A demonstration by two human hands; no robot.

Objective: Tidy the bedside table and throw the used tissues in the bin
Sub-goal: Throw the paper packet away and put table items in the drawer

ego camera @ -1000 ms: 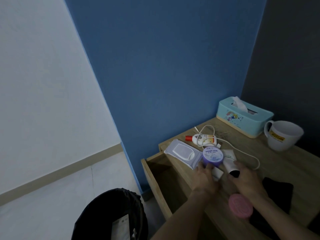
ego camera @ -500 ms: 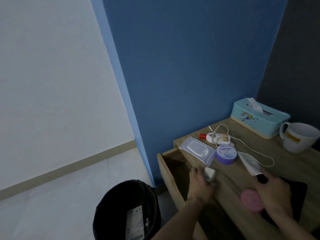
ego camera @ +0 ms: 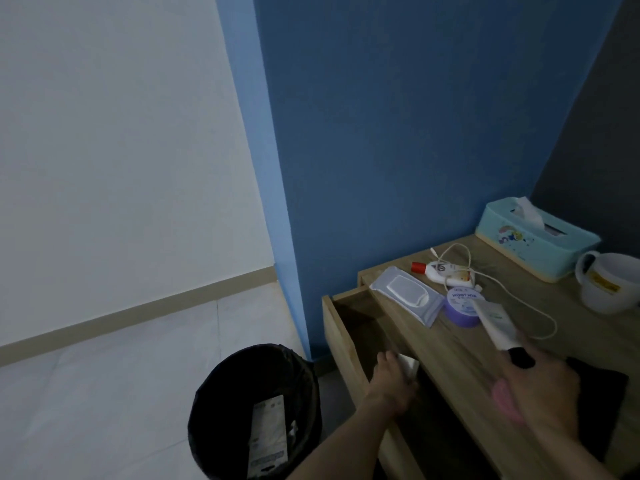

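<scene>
**A:** Far left first. What's on the floor?

**B:** Round black lined bin (ego camera: 256, 403), close beside the light wooden bedside worktop (ego camera: 457, 372). There's a flat white packet (ego camera: 268, 434) inside. No used tissues show on the worktop. It's too dark to tell whether any lie in the bin.

**A:** Left hand?

**B:** Your left hand (ego camera: 393, 379) is over the open wooden drawer (ego camera: 341, 327), fingers curled round a small white block (ego camera: 409, 364). This reads as stowing it. Lower it right to the drawer floor before you let go, and set it toward a corner so there's room for the rest.

**A:** What's lying loose beyond that?

**B:** Grey wet-wipe pack (ego camera: 405, 299) overhanging the drawer edge. Small white bottle with a red cap (ego camera: 440, 271), tangled in a thin white cable (ego camera: 519, 306). Squat purple jar (ego camera: 464, 306) just beside the pack. Free the cable before you lift the bottle, or the bottle drags it along.

**A:** Right hand?

**B:** Your right hand (ego camera: 543, 386) pinches a white squeeze tube with a black cap (ego camera: 498, 327) at the cap end. The view is blurred and the tube's tail sits over the jar. Lift it clear before you swing it toward the drawer, so it doesn't knock the jar. The pink round disc (ego camera: 507, 405) is half hidden under that hand, so watch it doesn't slide off.

**A:** Far right?

**B:** Teal tissue box (ego camera: 533, 237) and white mug (ego camera: 609, 282), both upright by the wall. Leave them where they are.
</scene>
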